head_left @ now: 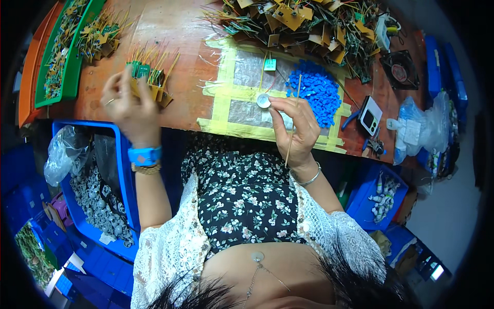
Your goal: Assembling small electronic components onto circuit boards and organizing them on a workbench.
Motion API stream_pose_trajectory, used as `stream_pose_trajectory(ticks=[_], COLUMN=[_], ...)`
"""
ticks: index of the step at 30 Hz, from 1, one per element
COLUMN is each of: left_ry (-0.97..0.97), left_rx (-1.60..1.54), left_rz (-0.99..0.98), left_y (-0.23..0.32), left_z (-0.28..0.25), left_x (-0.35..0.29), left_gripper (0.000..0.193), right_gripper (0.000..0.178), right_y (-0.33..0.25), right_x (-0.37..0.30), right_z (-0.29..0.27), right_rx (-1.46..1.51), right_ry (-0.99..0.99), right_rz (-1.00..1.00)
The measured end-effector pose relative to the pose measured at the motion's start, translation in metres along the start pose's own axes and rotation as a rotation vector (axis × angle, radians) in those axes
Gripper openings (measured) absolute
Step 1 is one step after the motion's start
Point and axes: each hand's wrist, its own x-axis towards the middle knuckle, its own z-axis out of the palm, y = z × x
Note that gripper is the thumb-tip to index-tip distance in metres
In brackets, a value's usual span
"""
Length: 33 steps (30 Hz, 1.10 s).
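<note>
My right hand [299, 122] pinches a small round silvery cup-shaped part [263, 100] between thumb and forefinger, above the taped work area. A thin wooden stick [299, 92] also runs through this hand, its lower end reaching past the wrist. Just beyond the round part lies a little green circuit board [269, 64] with thin wires coming toward it. My left hand [131, 105], blurred, has its fingers apart beside a small bunch of tan and green circuit boards with wires [152, 82]. Whether its fingertips touch the boards is unclear.
Blue small parts [315, 91] lie heaped right of the work area. A large pile of wired boards [303, 26] stands behind. Green tray [77, 67] at left; fan [400, 69] and pliers [351, 119] at right. A blue bin [128, 180] of grey parts sits below the table edge.
</note>
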Motion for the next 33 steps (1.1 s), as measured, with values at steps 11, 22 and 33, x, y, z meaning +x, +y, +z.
stream_pose_trajectory(ticks=[11, 22, 33], left_ry=[-0.568, -0.248, -0.437], left_rx=[-0.285, -0.205, -0.135], left_rz=[0.426, 0.205, 0.15], left_y=[0.14, 0.057, 0.079], left_z=[0.116, 0.053, 0.077], left_x=[-0.021, -0.031, -0.021], left_gripper=[0.036, 0.026, 0.019], right_gripper=[0.022, 0.022, 0.024], right_y=[-0.002, 0.005, 0.002], right_x=[-0.001, -0.007, -0.015], right_z=[-0.016, -0.008, -0.009], right_rx=[-0.046, 0.006, -0.006], right_ry=[0.051, 0.017, -0.016], right_rz=[-0.01, 0.009, 0.017])
